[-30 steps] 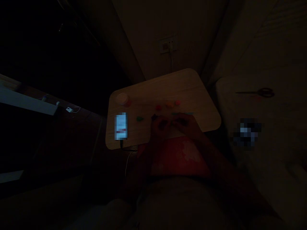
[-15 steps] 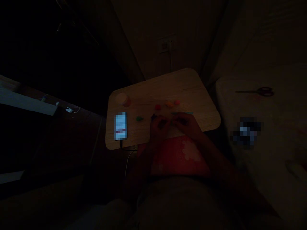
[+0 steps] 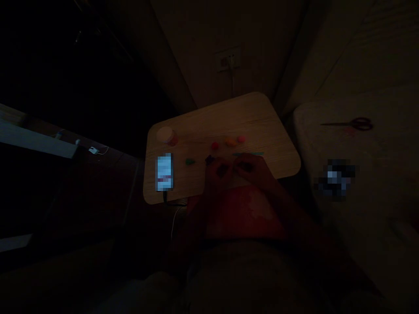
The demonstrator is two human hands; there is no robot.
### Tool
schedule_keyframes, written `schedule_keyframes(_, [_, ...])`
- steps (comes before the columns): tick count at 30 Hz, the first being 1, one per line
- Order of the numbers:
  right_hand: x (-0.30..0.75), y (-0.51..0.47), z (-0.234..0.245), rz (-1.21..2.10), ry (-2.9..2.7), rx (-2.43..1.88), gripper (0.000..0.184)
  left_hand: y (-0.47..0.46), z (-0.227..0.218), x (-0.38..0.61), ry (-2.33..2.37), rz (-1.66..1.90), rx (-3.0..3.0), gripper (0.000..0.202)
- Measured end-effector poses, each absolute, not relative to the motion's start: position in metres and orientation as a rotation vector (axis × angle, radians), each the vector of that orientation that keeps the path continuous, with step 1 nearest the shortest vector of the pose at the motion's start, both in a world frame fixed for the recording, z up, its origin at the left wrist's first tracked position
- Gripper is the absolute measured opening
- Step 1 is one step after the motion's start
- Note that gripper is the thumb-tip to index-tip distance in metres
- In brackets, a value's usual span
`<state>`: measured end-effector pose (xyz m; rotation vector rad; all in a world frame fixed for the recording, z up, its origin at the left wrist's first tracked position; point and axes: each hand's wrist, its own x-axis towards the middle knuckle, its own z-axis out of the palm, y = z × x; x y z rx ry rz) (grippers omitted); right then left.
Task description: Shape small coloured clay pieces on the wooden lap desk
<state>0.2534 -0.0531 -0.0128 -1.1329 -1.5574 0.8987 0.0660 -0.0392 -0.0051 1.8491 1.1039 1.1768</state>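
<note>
In the dim light, my left hand point(image 3: 216, 173) and my right hand point(image 3: 254, 168) meet fingertip to fingertip over the table's near edge. The fingers of both are curled into a pinch, and whatever lies between them is too dark and small to make out. A dark lump point(image 3: 210, 159) rests beside my left fingers, with a green lump point(image 3: 190, 161) farther left. Just beyond my right hand lies a thin teal stick point(image 3: 257, 153). Past the hands sit a red lump point(image 3: 214, 145), an orange lump point(image 3: 230, 141) and a pink lump point(image 3: 241, 139).
A jar with a pale lid point(image 3: 165, 134) stands at the wooden table's point(image 3: 252, 107) far left. Below it lies a lit phone point(image 3: 164, 172) with a cable at its lower end. Scissors point(image 3: 356, 124) lie on the pale surface to the right. A wall socket point(image 3: 228, 59) is behind.
My fingertips have shifted very slightly and stay together. The view has dimmed a little over the hands. The lumps, stick and phone are where they were.
</note>
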Motion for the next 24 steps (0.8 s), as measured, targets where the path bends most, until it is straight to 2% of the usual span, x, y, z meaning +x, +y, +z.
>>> schedule_keyframes(10, [0.2555, -0.0536, -0.0097, 0.897, -1.573, -1.131, 0.012, -0.0358, -0.0049, 0.0645, 1.071, 1.176, 1.828, 0.013])
schedule_keyframes(24, [0.256, -0.0553, -0.009, 0.835, -1.578, -1.151, 0.013, -0.0379, -0.0012, 0.0646, 1.101, 1.183, 1.767, 0.024])
